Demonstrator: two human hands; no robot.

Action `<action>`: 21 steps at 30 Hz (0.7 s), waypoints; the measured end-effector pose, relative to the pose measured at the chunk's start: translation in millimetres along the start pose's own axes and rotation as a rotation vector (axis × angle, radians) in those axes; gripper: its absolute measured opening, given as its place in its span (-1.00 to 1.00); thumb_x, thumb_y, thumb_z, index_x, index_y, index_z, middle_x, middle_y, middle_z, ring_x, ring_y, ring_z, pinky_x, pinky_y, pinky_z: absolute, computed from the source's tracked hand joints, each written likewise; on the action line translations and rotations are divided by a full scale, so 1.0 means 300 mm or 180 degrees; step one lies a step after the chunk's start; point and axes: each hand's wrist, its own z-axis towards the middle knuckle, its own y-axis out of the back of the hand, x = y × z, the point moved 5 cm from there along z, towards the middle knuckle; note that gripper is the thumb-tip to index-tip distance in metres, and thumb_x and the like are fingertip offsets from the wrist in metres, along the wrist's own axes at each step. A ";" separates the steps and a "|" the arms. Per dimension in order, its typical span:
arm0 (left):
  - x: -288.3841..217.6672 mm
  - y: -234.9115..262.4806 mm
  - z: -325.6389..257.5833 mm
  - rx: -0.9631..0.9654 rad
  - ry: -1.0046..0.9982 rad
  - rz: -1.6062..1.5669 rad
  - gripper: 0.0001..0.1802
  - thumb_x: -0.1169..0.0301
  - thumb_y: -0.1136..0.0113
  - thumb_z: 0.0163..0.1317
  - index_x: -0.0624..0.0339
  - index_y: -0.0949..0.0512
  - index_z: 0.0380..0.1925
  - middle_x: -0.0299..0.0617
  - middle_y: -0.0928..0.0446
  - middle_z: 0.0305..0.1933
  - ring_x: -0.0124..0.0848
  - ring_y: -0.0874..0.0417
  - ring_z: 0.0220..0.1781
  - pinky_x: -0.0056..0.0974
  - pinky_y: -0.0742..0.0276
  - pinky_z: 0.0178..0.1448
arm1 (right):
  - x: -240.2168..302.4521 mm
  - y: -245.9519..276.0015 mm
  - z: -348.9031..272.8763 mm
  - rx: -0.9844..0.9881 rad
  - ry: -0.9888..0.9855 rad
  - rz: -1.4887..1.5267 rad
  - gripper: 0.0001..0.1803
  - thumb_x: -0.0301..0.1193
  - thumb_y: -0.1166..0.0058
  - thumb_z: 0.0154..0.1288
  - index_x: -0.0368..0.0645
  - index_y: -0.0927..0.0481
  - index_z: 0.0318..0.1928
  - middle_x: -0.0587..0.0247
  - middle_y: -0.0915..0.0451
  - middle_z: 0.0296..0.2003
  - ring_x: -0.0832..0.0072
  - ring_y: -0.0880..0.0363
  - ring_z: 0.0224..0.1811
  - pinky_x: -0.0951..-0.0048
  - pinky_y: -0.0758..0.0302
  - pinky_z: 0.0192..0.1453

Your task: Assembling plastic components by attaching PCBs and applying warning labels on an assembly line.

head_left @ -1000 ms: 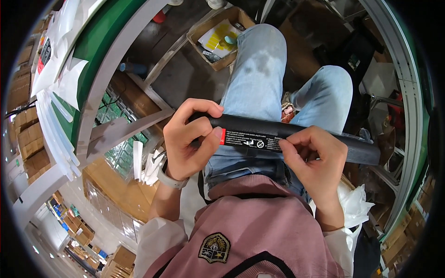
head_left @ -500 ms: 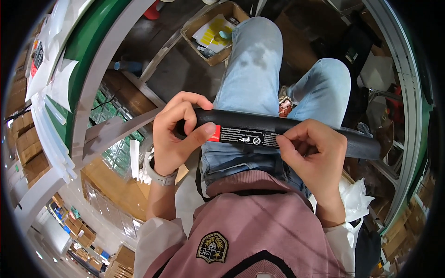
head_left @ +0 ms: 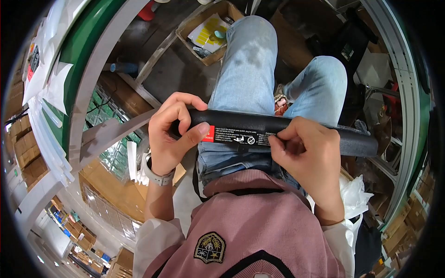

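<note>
Black bar: I saw the black bar [head_left: 241, 119] lying crosswise in front of the waist, over the jeans [head_left: 250, 65]; I could not tell whether it touched them.
Warning label: the label [head_left: 234, 135], black with a red block at its left, ran along the bar's near face.
Left hand: the left hand [head_left: 163, 139] grasped the bar's left end, fingers curled over it, thumb at the red block.
Right hand: the right hand [head_left: 313, 150] had thumb and forefinger bunched at the label's right end; whether they pinched its edge, I could not tell.
Left wrist: it wore a pale watch [head_left: 159, 177].
Beyond the knees: an open cardboard box [head_left: 212, 59] held papers.
Right side: a white plastic bag [head_left: 356, 198] sat near the right forearm.
</note>
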 end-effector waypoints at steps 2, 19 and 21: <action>-0.006 0.011 -0.006 0.0017 -0.0048 0.0097 -0.57 0.56 -0.39 -0.03 0.13 -0.23 -0.67 -0.05 -0.56 -0.12 -0.50 -0.42 -0.25 -0.42 -0.30 -0.15 | 0.014 0.036 0.014 0.0086 0.0135 -0.0891 -0.69 -0.35 -0.41 0.05 -0.20 -0.49 -0.51 0.24 -0.53 -0.62 0.41 -0.54 -0.68 0.41 -0.41 -0.61; -0.040 0.011 0.079 0.1080 -0.0547 0.0714 -0.50 0.50 -0.42 -0.14 0.28 -0.52 -0.10 -0.02 -0.56 -0.02 -0.16 -0.60 0.08 -0.21 -0.46 0.20 | -0.171 0.370 -0.080 0.0208 0.0835 -0.1357 -0.56 -0.37 -0.28 0.14 -0.05 -0.61 0.09 0.18 -0.67 -0.09 0.22 -0.67 -0.05 0.22 -0.57 -0.05; -0.005 0.029 0.082 0.1208 -0.0652 0.1212 -0.43 0.47 -0.43 -0.13 0.28 -0.51 -0.02 0.00 -0.58 -0.03 -0.18 -0.64 0.03 -0.24 -0.48 0.17 | -0.251 0.554 0.016 -0.0684 0.0711 -0.1485 -0.65 -0.38 -0.28 0.14 -0.11 -0.65 -0.03 0.11 -0.69 -0.27 0.18 -0.70 -0.25 0.28 -0.60 -0.19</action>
